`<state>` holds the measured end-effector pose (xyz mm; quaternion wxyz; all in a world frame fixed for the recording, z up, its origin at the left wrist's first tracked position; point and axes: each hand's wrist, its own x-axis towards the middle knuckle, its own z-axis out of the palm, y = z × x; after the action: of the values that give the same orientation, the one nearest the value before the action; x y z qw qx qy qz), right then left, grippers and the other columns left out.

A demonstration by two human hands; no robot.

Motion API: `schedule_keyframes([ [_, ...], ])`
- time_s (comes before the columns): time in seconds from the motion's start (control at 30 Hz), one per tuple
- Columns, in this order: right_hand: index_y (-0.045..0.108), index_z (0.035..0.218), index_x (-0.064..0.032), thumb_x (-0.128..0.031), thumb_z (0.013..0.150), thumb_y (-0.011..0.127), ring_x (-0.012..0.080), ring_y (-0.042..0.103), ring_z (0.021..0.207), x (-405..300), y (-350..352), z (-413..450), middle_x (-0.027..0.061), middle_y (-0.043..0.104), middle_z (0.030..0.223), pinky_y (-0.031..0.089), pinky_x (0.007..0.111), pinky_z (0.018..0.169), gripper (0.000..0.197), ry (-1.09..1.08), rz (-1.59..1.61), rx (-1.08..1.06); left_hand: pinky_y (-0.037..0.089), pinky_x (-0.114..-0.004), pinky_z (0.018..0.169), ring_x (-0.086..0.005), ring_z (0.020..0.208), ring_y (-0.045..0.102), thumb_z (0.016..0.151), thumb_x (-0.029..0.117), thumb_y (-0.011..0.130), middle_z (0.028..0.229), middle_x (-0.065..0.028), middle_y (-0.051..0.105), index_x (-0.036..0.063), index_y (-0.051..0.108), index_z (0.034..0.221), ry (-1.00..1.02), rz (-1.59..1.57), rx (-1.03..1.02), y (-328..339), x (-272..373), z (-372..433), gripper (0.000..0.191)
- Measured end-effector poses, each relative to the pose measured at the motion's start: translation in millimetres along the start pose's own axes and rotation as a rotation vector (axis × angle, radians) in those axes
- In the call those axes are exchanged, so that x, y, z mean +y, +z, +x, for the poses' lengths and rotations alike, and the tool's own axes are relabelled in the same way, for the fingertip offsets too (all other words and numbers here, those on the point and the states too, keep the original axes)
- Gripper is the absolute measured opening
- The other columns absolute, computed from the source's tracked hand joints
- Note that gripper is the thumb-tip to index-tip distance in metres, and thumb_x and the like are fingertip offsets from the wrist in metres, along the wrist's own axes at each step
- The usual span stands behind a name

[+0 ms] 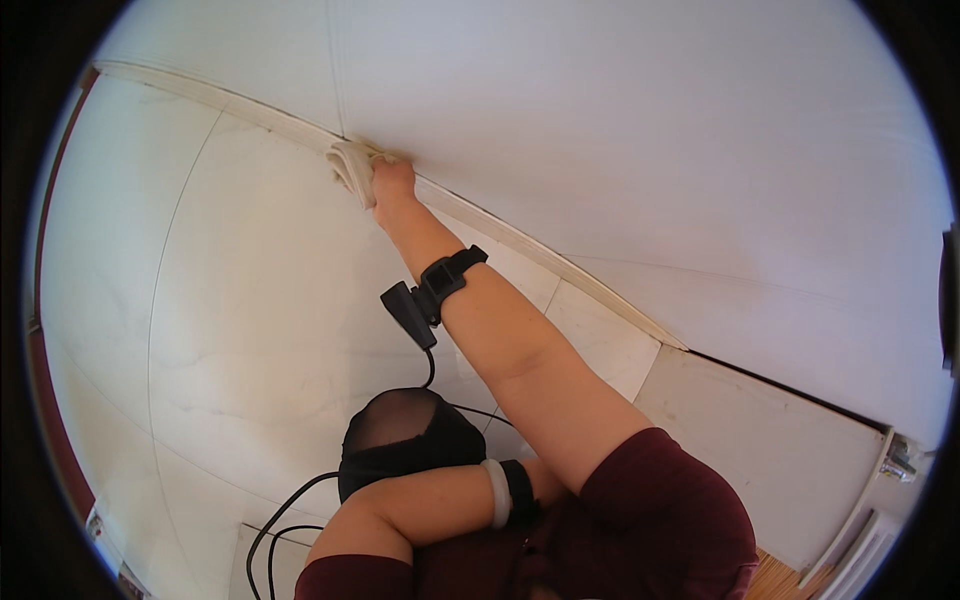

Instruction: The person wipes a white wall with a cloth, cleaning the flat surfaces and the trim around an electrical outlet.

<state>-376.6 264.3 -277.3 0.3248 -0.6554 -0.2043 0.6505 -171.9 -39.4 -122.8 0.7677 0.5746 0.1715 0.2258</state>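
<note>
My right hand [394, 180] reaches far forward and grips a folded cream cloth [351, 171]. It presses the cloth against the pale baseboard [510, 238], at the foot of the white wall [637, 150]. Part of the cloth sticks out to the left of my fingers. A black strapped device [439, 281] sits on my right forearm, with a cable running down from it. My left forearm [442, 495] lies bent across my body, wearing a pale bangle [496, 491] and a black strap [517, 491]. My left hand is out of view behind my right arm.
Pale floor tiles [247, 300] with thin dark joints lie left of the baseboard. My knee [394, 420], in black fabric, is below the device. Black cables [281, 495] loop beside it. At lower right are a stone slab [750, 450] and a brown slatted surface [780, 574].
</note>
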Motion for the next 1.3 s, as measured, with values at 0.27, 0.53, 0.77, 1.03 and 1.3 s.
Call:
schedule_keyframes([
  [0.27,0.048,0.106,0.003,-0.009,0.087,0.05,0.0251,0.059,0.076,-5,-38,-13,0.015,0.056,0.1,0.052,0.039,0.062,0.022,0.063,0.37,-0.035,0.026,-0.036,0.106,-0.0285,0.128,0.032,0.092,0.021,0.041,0.138,-0.0168,0.035,0.0067,0.039,0.132,0.015,0.038,-0.024,16,1,1,0.042],
  [0.53,0.041,0.115,-0.0014,-0.002,0.089,0.044,0.0331,0.063,0.083,-16,-170,-29,0.0179,0.054,0.109,0.057,0.049,0.061,0.026,0.099,0.673,-0.088,0.031,-0.036,0.103,-0.0281,0.125,0.038,0.089,0.02,0.049,0.136,-0.0134,0.04,0.0088,0.047,0.127,-0.216,0.169,-0.336,12,44,26,0.04],
  [0.77,0.047,0.108,0.0034,-0.009,0.092,0.039,0.0268,0.06,0.077,-15,-351,-68,0.0191,0.058,0.099,0.052,0.035,0.056,0.022,-0.088,0.601,-0.132,0.039,-0.052,0.09,-0.0256,0.119,0.046,0.082,0.025,0.059,0.129,-0.0083,0.049,0.0155,0.054,0.123,-0.32,1.092,-0.713,110,-29,83,0.043],
  [1.03,0.048,0.112,0.0095,-0.01,0.095,0.032,0.0313,0.058,0.091,7,-574,-94,0.019,0.056,0.107,0.054,0.044,0.081,0.031,-0.169,0.882,0.238,0.043,-0.051,0.08,-0.0307,0.097,0.06,0.077,0.024,0.063,0.101,-0.0097,0.065,0.0094,0.068,0.098,-0.452,1.094,-0.811,115,-9,100,0.026],
  [1.3,0.045,0.116,0.0035,-0.009,0.09,0.05,0.0231,0.057,0.092,-29,-659,-180,0.0158,0.053,0.11,0.052,0.034,0.072,0.029,-0.23,0.533,0.6,0.048,-0.041,0.064,-0.0327,0.078,0.06,0.082,0.019,0.056,0.081,-0.0134,0.063,0.004,0.061,0.081,-0.226,1.023,-0.401,84,9,141,0.016],
])
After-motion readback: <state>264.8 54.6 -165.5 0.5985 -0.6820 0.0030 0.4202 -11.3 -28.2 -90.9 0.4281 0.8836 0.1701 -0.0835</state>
